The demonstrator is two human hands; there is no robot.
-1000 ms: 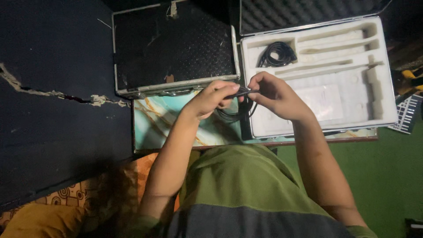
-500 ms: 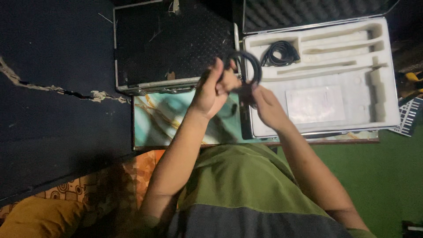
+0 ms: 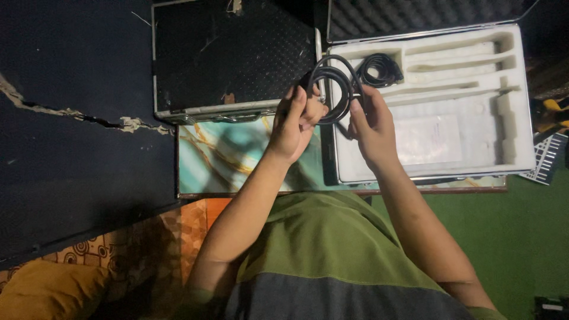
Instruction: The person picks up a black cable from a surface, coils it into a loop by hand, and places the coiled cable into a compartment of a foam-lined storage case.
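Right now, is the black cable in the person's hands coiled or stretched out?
Coiled: the black cable forms stacked loops held between the left hand and right hand.

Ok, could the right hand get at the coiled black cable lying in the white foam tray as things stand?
Probably not straight away: the right hand grips the looped black cable with the left hand. Otherwise the coiled black cable lies uncovered just beyond it.

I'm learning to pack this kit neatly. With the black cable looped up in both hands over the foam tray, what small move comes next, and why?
Probably lower the coiled black cable, held by the left hand and right hand, into a free slot of the white foam tray: it is already looped, and another coiled cable sits there.
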